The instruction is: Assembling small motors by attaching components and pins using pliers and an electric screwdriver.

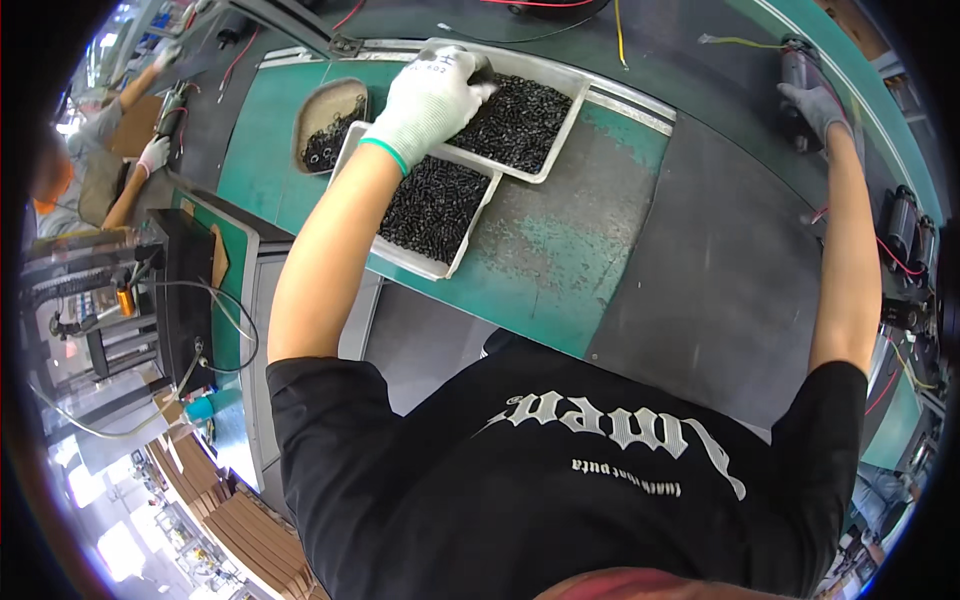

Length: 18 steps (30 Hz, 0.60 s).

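Note:
My left hand (pixel 435 95), in a white knit glove with a green cuff, is over the left end of the far white tray (pixel 565 130). Its fingers are curled together; whatever they hold is hidden. Small black ring-like parts (pixel 520 120) fill that tray. A nearer white tray (pixel 440 270), filled with similar black parts (pixel 430 210), sits below my wrist. Out at the far right, my right hand (pixel 815 105), in a grey glove, grips a dark cylindrical motor (pixel 797 62) with a yellow wire at its end.
A rounded tray (pixel 300 135) with a few black rings stands on the green worktop (pixel 560 260). More dark cylinders with wires (pixel 903 225) lie along the right side. At the left, another person's gloved hand (pixel 155 155) is by a similar cylinder. A black machine housing (pixel 185 290) stands nearer.

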Motion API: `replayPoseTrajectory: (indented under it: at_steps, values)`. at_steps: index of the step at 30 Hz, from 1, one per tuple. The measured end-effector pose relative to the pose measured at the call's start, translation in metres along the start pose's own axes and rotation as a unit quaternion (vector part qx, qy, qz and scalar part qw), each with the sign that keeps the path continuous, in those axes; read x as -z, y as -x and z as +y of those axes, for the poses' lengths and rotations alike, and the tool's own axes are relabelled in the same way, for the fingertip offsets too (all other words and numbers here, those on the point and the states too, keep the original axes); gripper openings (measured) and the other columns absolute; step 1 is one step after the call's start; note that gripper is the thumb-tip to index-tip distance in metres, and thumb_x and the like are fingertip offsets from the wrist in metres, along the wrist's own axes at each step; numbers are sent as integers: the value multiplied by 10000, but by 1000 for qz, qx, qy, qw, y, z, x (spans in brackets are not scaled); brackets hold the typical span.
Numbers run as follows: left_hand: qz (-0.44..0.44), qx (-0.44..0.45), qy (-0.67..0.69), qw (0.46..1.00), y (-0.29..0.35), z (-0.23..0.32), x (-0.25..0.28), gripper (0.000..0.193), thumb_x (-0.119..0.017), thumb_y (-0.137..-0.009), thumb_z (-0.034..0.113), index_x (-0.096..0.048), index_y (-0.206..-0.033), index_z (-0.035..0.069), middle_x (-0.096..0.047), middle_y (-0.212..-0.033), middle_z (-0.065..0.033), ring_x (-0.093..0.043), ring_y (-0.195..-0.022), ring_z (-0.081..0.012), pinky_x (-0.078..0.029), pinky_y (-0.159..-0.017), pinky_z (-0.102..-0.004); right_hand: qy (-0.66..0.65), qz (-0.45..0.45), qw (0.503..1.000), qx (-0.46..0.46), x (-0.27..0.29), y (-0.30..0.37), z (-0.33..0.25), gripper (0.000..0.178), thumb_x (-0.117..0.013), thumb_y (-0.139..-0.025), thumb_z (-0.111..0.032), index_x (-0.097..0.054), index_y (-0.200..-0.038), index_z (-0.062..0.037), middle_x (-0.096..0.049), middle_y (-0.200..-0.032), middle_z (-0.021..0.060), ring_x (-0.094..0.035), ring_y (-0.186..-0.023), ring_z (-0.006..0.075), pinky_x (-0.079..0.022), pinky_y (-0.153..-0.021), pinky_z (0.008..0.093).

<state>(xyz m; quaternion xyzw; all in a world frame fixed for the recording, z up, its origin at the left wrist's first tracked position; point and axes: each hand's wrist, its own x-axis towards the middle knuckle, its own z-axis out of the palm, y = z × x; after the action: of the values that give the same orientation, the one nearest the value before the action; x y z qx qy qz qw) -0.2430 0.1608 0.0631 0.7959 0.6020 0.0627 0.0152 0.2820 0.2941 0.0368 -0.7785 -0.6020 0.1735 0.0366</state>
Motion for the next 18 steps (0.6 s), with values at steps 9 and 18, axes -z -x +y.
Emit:
replayPoseTrajectory:
  at_steps: [9, 18]
  values:
    - [39, -17, 34, 999, 0, -3, -19, 293, -648, -818, 217, -632, -975, -30, -646, -932, -252, -612, -915, -406, -475, -815, -464, 14, 31, 998, -48, -41, 254, -95, 1047, -587, -721, -602, -298, -1364, 171, -689, -918, 206, -663, -939, 328, -506, -848, 396]
    - [54, 53, 132, 988, -9, -4, -28, 263, -612, -817, 154, -599, -964, -64, -634, -918, -233, -608, -892, -366, -461, -817, -417, -428, 201, 865, 171, 26, 390, 5, 438, -618, -883, -225, -544, -1192, 77, -668, -881, 148, -647, -752, 150, -516, -685, 249]
